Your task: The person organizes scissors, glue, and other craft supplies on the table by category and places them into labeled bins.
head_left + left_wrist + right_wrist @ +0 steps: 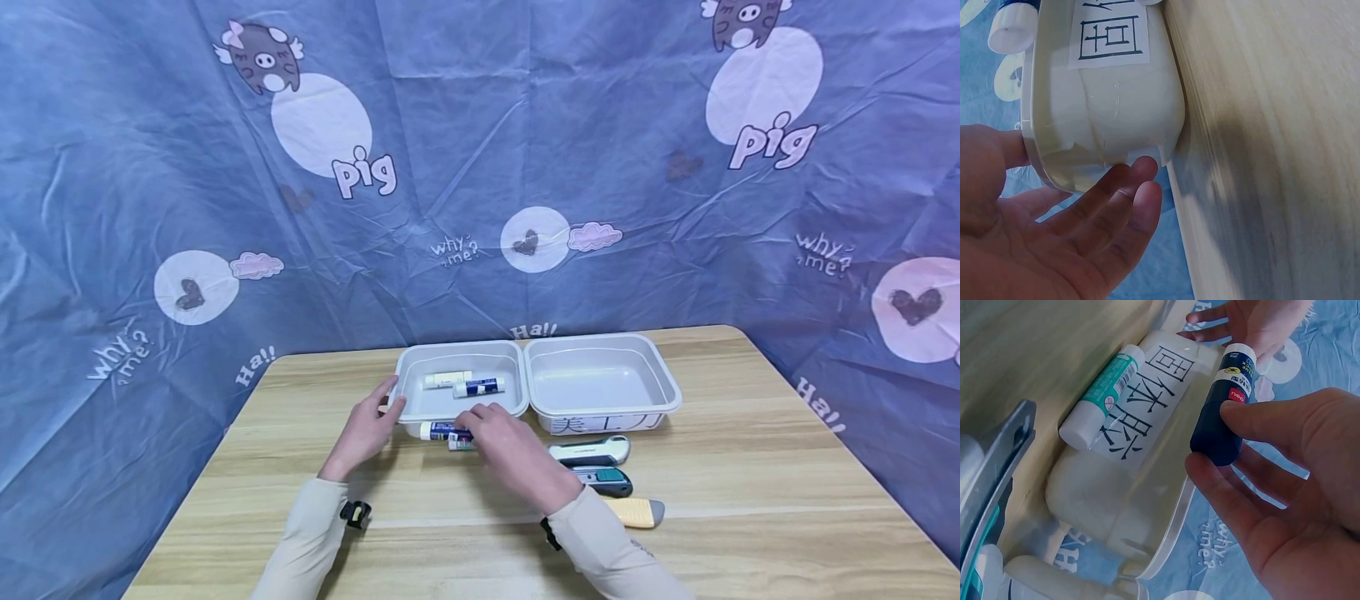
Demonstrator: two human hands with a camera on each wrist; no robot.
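My right hand (510, 454) pinches a dark blue glue stick (1225, 403) with a white end, between thumb and fingers. It is held at the front rim of the left plastic box (431, 406), which bears a handwritten paper label (1150, 400). A green and white glue stick (1107, 390) lies on the table against that box's front wall. Inside the box are a white glue stick (446, 379) and a blue one (480, 387). My left hand (367, 433) is at the box's left end, thumb by the rim, fingers loosely extended along the outer wall.
A second plastic box (600, 379), also labelled, stands directly right of the first. In front of it lie a white-handled utility knife (592, 451), a green and black one (606, 481) and a yellow one (636, 512). A blue printed cloth (450, 167) hangs behind the wooden table (420, 533).
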